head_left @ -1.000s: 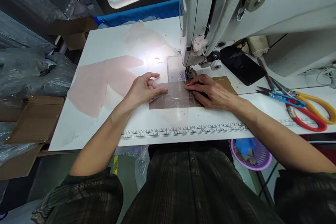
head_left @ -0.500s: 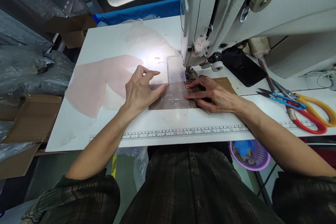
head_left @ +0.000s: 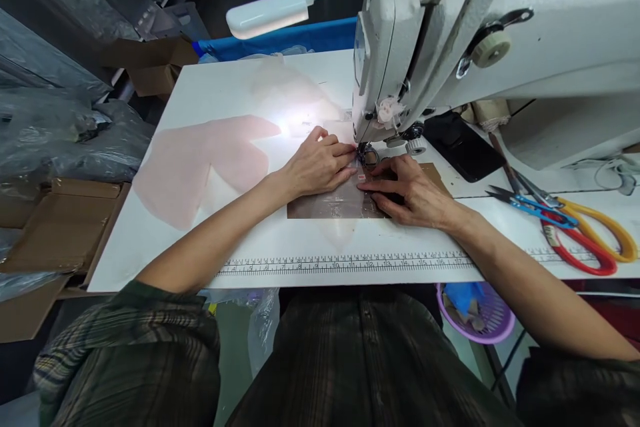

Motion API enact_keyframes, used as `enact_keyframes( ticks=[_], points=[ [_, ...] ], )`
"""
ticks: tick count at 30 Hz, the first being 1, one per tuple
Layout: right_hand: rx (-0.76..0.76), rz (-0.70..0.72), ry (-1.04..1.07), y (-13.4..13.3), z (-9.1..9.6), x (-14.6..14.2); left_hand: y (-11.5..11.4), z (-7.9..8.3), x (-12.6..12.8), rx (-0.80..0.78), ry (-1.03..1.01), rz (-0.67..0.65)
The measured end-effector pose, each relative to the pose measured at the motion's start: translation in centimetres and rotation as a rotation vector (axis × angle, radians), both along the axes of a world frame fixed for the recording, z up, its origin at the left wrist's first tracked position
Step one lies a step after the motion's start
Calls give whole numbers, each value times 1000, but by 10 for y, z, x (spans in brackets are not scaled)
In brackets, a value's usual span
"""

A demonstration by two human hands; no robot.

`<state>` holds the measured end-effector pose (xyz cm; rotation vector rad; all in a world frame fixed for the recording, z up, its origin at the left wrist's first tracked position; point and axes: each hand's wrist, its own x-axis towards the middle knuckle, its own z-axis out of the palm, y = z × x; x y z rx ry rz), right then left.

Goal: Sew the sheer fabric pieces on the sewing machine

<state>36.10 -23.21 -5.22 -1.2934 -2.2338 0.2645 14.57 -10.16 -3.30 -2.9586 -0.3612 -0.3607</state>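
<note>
A brown sheet covered by clear film lies on the white table under the needle of a white sewing machine. My left hand rests on its far left part, fingers curled and pressed together right beside the presser foot. My right hand lies flat on the sheet's right part, fingers stretched toward the foot, next to a small pink mark.
Pale pink fabric pieces lie to the left. A black phone and blue, red and yellow scissors lie to the right. A lamp shines on the table. A ruler strip runs along the front edge; a purple basket sits below.
My left hand moved right and forward from the sheet's left edge to the presser foot and curled its fingers. My right hand stayed flat on the sheet. The view shifted slightly.
</note>
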Motion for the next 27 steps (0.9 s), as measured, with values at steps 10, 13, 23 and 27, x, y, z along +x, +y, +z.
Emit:
enact_keyframes(
  ticks=[10,13,23,27],
  points=[
    [-14,-36,-16,-1,0,0,5,-7,-10,-253,-42,37],
    [-11,-37,-21,0,-1,0,5,-8,-8,-271,-57,41],
    [7,-38,-17,0,-2,0,4,-9,-7,-216,-47,24],
    [-5,-44,-21,-1,-2,0,3,-10,-6,-177,-32,38]
  ],
)
